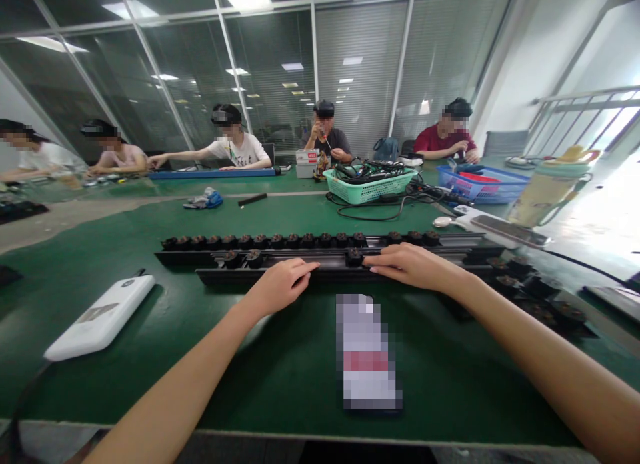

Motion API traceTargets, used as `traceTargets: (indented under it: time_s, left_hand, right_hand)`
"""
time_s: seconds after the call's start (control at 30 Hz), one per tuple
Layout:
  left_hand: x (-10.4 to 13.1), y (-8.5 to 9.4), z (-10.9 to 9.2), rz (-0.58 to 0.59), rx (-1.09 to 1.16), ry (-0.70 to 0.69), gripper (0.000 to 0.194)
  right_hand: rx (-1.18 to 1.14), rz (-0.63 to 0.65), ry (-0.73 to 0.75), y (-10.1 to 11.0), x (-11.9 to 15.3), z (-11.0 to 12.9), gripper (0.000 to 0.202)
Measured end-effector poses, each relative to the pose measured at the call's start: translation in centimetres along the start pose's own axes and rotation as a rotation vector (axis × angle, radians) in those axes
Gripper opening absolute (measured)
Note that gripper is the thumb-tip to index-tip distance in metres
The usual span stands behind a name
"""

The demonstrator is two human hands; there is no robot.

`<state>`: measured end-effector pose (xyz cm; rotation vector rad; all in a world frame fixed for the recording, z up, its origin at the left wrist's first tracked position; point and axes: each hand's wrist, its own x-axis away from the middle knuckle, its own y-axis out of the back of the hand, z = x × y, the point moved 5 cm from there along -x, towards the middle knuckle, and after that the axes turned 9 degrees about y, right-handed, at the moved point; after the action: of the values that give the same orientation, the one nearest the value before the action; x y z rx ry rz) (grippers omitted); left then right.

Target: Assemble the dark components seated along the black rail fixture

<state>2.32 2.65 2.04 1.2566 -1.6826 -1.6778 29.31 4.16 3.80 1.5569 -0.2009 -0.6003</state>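
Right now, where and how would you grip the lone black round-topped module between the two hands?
Probably by its round top, from above, fingers on opposite sides: the black round-topped module sits in the front black rail, its top standing above the rail's near wall. The right hand is at its right side; the left hand is apart from it.

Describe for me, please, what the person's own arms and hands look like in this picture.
The left forearm and right forearm show no sleeves, watch or bracelet. The left hand and right hand are ungloved, with no rings visible. No markings or cables are visible on either arm.
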Motion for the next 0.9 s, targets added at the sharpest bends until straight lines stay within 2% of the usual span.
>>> traceTargets:
  time_s: [0.9]
  left_hand:
    - [-0.02, 0.19, -0.19, -0.001, 0.001, 0.002, 0.042]
  right_hand:
    - [0.036, -0.005, 0.007, 0.07, 0.16, -0.04, 0.041]
